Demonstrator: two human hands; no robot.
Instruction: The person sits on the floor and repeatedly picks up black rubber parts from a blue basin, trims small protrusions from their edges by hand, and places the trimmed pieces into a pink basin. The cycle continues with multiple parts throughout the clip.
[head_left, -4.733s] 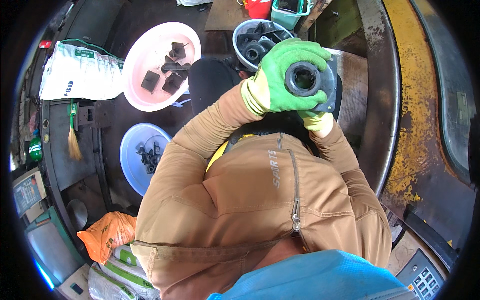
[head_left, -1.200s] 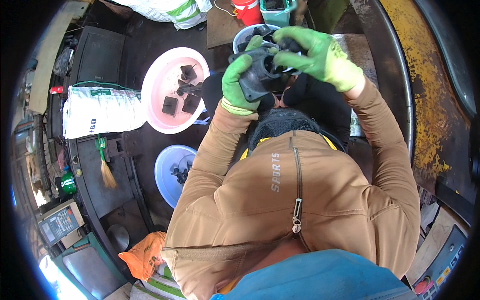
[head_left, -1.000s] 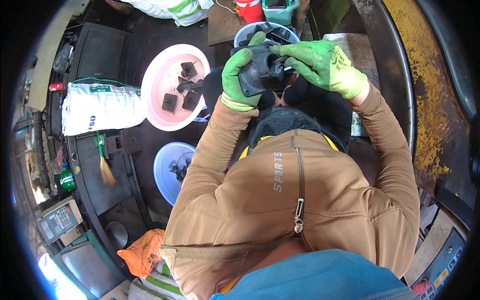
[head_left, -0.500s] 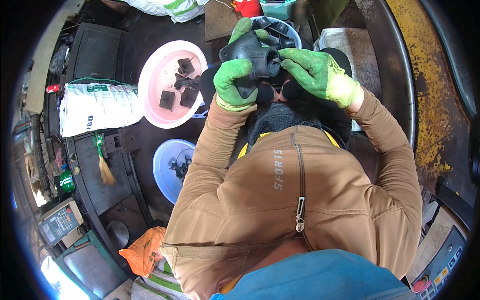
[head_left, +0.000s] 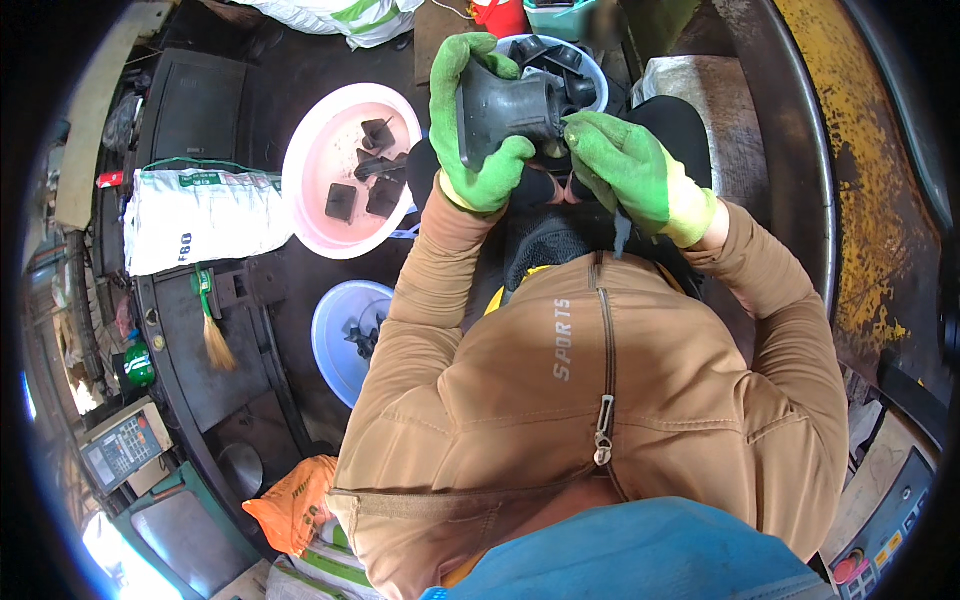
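Observation:
My left hand [head_left: 474, 140], in a green glove, is closed round a black molded part [head_left: 507, 110] with a broad square flange and a round neck. The flange lies against the palm, and the neck points right. My right hand [head_left: 632, 170], also green-gloved, has its fingers pinched together at the neck's rim. What sits between those fingertips is hidden. A thin grey strip [head_left: 621, 234] dangles below the right hand. Just beyond the held part, a pale blue basin [head_left: 602, 84] contains several similar black parts.
To the left, a pink basin [head_left: 308, 205] holds several black flanged pieces. Nearer, a blue basin [head_left: 328, 335] has small dark scraps in it. A white sack [head_left: 205, 220], a small broom [head_left: 214, 340] and an orange bag [head_left: 296, 505] lie further left. Yellow-and-rust machinery [head_left: 865, 200] stands on the right.
My left hand has turned the black part, so its flange now stands more upright. The right hand has shifted slightly down and right, and the grey strip now shows beneath it.

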